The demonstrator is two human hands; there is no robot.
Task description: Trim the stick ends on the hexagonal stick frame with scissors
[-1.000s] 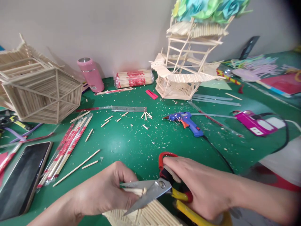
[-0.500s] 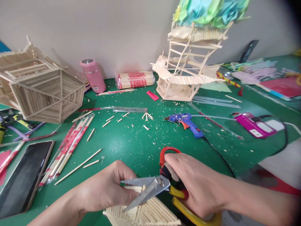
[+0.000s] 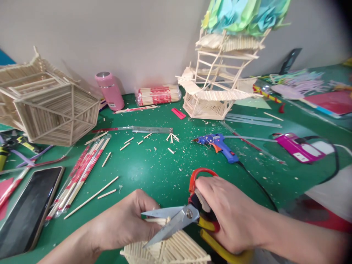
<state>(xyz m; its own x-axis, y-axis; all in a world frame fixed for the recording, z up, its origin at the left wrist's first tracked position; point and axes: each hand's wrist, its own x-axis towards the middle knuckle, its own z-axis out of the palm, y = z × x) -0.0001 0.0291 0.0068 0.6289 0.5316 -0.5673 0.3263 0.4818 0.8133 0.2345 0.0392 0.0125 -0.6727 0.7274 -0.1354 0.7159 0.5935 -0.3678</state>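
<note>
My right hand [image 3: 229,212] is closed round the red and yellow handles of a pair of scissors [image 3: 178,220]. The blades are spread, one on either side of a short wooden stick [image 3: 155,220] near my left fingertips. My left hand [image 3: 129,218] pinches that stick and a panel made of wooden sticks [image 3: 178,249] at the bottom edge. The lower blade lies across the top of the panel. My left fingertips are partly hidden behind the stick and blade, and the panel's near side is out of frame.
Beyond my hands lies a blue glue gun [image 3: 217,143]. Stick models stand at left [image 3: 60,113] and back right [image 3: 217,99]. A phone [image 3: 30,209], wrapped chopsticks [image 3: 82,172], a pink bottle [image 3: 110,91] and a magenta power strip [image 3: 299,146] are around. Cut stick pieces and crumbs litter the green table [image 3: 145,165].
The scissors' handles have swung slightly apart and my right hand has shifted a little upward. My left hand and the panel stay nearly where they were. The view has tilted slightly.
</note>
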